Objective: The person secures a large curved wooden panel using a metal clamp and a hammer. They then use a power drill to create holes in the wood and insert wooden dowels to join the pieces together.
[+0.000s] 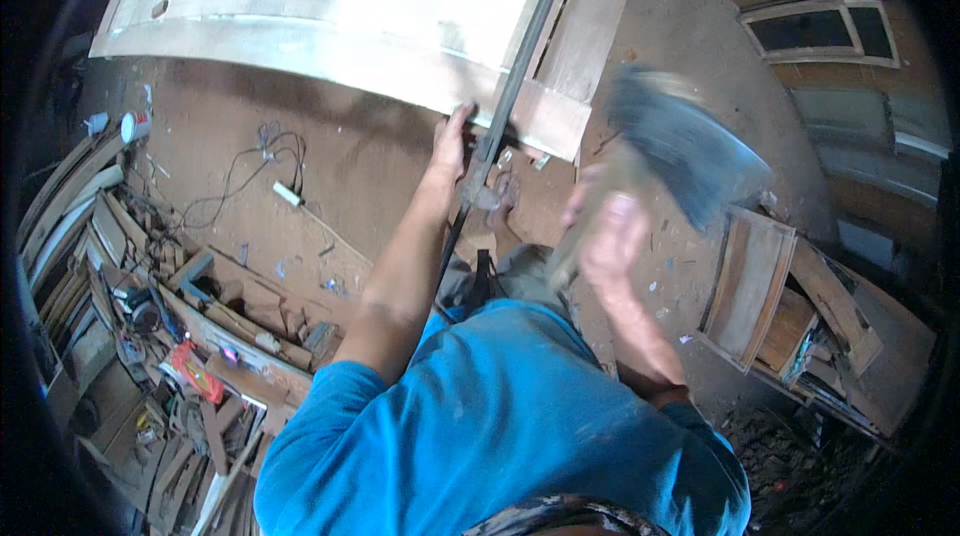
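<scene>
My left hand [452, 148] grips the near edge of a large pale wooden door panel [300, 39], with some of its fingers hidden. Right beside it, a long dark bar clamp [520, 71] crosses the panel, its jaw [484, 198] just off that edge. My right hand [612, 236] is closed round the light wooden handle of an axe [690, 146]. The dark, broad axe head is raised to the right of the panel's corner and smeared by motion.
Wood offcuts and tools are heaped with a wooden box [235, 336] at the lower left. A cable [235, 176] lies on the brown floor. To the right stand a wooden drawer-like frame [750, 286] and leaning boards. Window frames [825, 31] rest farther back.
</scene>
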{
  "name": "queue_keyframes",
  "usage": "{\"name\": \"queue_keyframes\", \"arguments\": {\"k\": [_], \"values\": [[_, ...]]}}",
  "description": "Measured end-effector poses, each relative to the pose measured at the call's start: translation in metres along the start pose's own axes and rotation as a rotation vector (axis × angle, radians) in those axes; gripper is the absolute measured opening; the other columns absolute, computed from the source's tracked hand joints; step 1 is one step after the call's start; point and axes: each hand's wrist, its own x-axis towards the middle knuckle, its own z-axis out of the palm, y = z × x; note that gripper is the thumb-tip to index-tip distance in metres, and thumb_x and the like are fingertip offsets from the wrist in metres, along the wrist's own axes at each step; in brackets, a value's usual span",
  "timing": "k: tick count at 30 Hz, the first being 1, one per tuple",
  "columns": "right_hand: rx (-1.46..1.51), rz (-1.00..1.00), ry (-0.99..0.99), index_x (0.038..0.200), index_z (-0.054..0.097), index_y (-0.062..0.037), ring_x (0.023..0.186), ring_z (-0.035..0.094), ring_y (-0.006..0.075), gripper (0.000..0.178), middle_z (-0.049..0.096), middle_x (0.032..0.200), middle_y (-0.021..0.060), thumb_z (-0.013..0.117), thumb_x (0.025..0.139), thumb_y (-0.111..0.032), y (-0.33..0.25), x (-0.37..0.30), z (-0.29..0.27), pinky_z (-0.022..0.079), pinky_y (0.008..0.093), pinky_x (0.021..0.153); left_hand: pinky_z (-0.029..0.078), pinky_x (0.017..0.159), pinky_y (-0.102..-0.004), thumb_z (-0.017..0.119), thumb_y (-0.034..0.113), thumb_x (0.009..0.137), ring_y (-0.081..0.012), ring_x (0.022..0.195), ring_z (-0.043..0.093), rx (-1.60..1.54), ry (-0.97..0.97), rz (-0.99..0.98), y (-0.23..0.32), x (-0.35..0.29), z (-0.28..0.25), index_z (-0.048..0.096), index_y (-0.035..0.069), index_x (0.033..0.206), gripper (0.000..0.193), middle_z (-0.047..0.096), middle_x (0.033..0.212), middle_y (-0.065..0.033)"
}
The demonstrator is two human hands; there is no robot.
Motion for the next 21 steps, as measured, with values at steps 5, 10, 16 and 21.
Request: {"name": "queue_keyframes", "arguments": {"k": [5,10,16,21], "values": [[-0.384,-0.144,-0.019,0.109,0.064,0.0032,0.082,0.068,0.0315,0.066,0.068,0.088,0.0169,0.049,0.103,-0.061,0.039,0.004,0.002,0.053,0.0443,0.073,0.049,0.083,-0.0372,0.076,0.05,0.087,-0.0194,0.094,0.061,0.001,-0.102,0.082,-0.001,0.002,-0.004,0.07,0.0,0.116,0.059,0.069,0.105,-0.0082],[-0.864,0.444,-0.218,0.111,0.066,0.0056,0.102,0.066,0.0543,0.068,0.068,0.1,0.0364,0.046,0.105,-0.059,0.109,0.01,-0.019,0.052,0.0561,0.088,0.054,0.079,-0.0381,0.078,0.045,0.086,-0.0233,0.088,0.068,0.022,-0.099,0.178,0.008,-0.008,0.004,0.069,-0.004,0.115,0.057,0.072,0.102,-0.0132],[-0.789,0.392,-0.137,0.107,0.063,0.004,0.092,0.068,0.0528,0.057,0.068,0.09,0.0336,0.05,0.106,-0.051,0.132,-0.057,-0.06,0.052,0.0552,0.078,0.058,0.078,-0.0398,0.079,0.046,0.087,-0.024,0.088,0.07,-0.079,-0.126,0.083,0.022,-0.021,0.011,0.066,-0.003,0.119,0.06,0.071,0.105,-0.0129],[-0.64,0.577,0.021,0.1,0.063,0.0041,0.075,0.07,0.043,0.055,0.066,0.076,0.0258,0.051,0.107,-0.05,0.182,-0.151,-0.075,0.052,0.051,0.068,0.058,0.075,-0.0427,0.075,0.051,0.09,-0.0256,0.087,0.07,-0.017,-0.157,-0.022,0.016,-0.019,0.006,0.061,0.002,0.128,0.064,0.069,0.106,-0.0124]]}}
